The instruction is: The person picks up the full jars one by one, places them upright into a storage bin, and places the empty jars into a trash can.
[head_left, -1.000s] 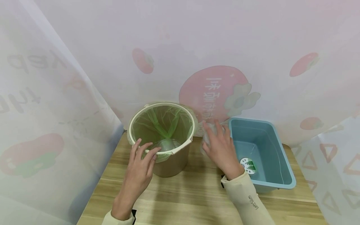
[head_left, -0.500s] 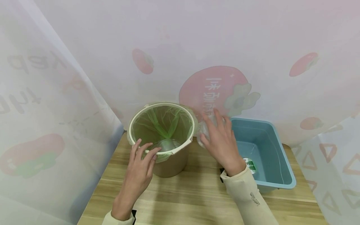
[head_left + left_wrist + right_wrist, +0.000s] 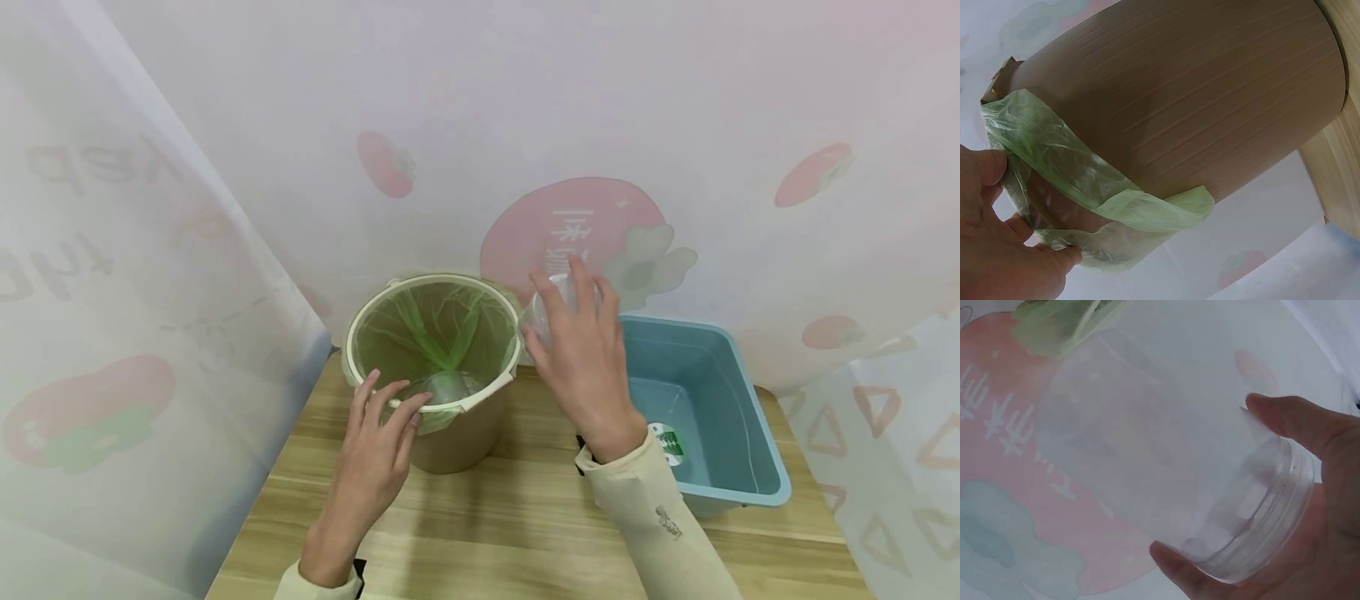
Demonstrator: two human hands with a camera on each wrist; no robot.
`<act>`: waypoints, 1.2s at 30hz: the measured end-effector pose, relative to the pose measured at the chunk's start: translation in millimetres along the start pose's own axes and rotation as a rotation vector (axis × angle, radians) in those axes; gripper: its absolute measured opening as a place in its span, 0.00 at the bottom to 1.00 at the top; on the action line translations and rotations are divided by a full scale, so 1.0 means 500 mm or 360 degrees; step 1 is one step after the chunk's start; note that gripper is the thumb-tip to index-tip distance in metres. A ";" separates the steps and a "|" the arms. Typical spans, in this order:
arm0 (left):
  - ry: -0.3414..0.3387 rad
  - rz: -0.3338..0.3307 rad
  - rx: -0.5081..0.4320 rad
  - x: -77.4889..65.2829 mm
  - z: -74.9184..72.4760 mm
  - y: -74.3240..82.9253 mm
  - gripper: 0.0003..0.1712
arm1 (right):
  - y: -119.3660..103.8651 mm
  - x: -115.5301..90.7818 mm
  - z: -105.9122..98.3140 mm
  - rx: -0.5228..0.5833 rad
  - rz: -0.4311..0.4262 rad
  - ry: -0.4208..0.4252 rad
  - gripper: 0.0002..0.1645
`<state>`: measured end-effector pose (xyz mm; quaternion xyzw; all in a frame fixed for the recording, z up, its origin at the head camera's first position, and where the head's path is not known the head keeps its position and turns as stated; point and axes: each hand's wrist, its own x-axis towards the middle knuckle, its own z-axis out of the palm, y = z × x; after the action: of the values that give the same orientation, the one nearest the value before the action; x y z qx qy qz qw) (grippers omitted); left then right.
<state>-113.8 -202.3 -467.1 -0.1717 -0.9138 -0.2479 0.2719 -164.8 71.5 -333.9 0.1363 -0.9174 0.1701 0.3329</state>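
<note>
A brown trash can (image 3: pixel 457 446) with a pale rim stands left of centre in the head view, lined with a thin green trash bag (image 3: pixel 450 350). My left hand (image 3: pixel 375 450) holds its near rim, fingers over the edge. The left wrist view shows thumb and fingertips on the bag's folded-over edge (image 3: pixel 1147 209). To the right, my right hand (image 3: pixel 585 358) grips a clear plastic jar (image 3: pixel 1129 431) by its ringed end, raised near the can's right rim. Most of the jar is hidden behind the hand in the head view.
A blue plastic bin (image 3: pixel 712 400) with a round green-and-white sticker (image 3: pixel 666 444) stands on the right of the wooden table (image 3: pixel 480 542). Close behind and beside the table hangs a pale printed curtain (image 3: pixel 450 150). A rounded pale shape shows at the can's bottom.
My right hand has lifted the jar up from beside the blue bin and tilted it, slightly nearer the trash can's rim. My left hand stays in place on the rim.
</note>
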 end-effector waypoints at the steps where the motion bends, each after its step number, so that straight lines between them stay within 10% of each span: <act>1: 0.0001 0.0000 0.0000 0.000 0.000 0.000 0.16 | -0.004 0.003 0.001 0.0011 -0.0014 0.0029 0.38; 8: 0.0003 0.0004 0.0008 0.002 0.000 0.000 0.16 | -0.037 0.016 0.023 0.0122 -0.0027 0.0057 0.39; 36: -0.0041 0.0008 0.0029 0.000 0.004 0.002 0.15 | -0.110 -0.021 0.175 0.0201 -0.0092 -0.0615 0.39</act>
<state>-114.4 -200.5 -468.2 -0.1746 -0.9191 -0.2365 0.2623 -186.1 -12.0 -391.7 0.2132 -0.9474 0.1885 0.1462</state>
